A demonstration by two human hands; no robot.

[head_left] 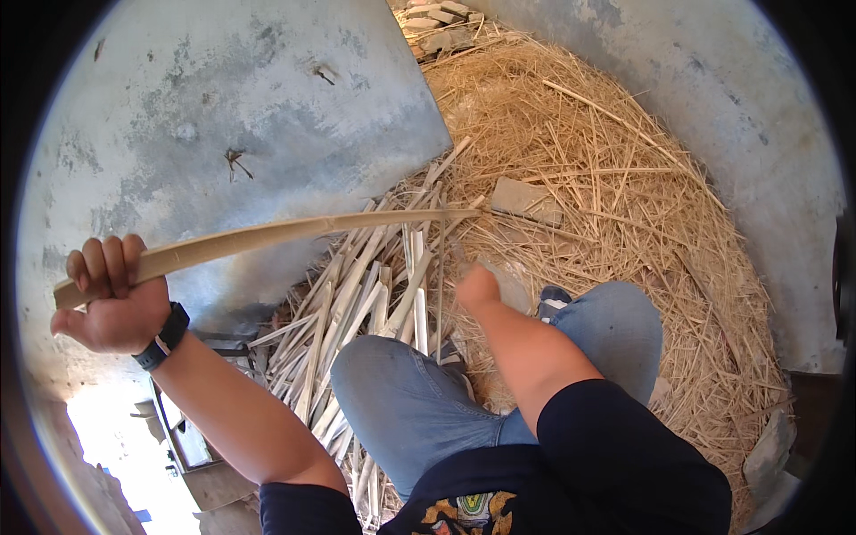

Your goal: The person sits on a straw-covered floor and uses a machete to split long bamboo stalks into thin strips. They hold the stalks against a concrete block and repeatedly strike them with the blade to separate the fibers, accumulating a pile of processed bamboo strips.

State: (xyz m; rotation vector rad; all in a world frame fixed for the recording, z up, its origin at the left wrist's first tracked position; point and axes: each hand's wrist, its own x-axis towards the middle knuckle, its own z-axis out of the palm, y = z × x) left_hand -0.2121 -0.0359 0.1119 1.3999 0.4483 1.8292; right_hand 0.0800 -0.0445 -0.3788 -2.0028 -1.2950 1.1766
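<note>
The work looks partway along: many split strips [332, 323] already lie in a loose pile beyond the left wall's [250, 89] lower edge, and straw-like shavings [508, 98] spread thickly to the foot of the right wall [704, 80]. One long strip [303, 228] is in hand and seems unfinished; how many remain cannot be told. It slants across the pile, its far end near a brick [526, 198], below the left wall's near corner. The left hand [120, 299] wraps its fingers around the near end, thumb sticking out. The right hand [477, 287] is blurred; whether its fingers are closed on something cannot be told. No container is identifiable; the strips lie loose.
</note>
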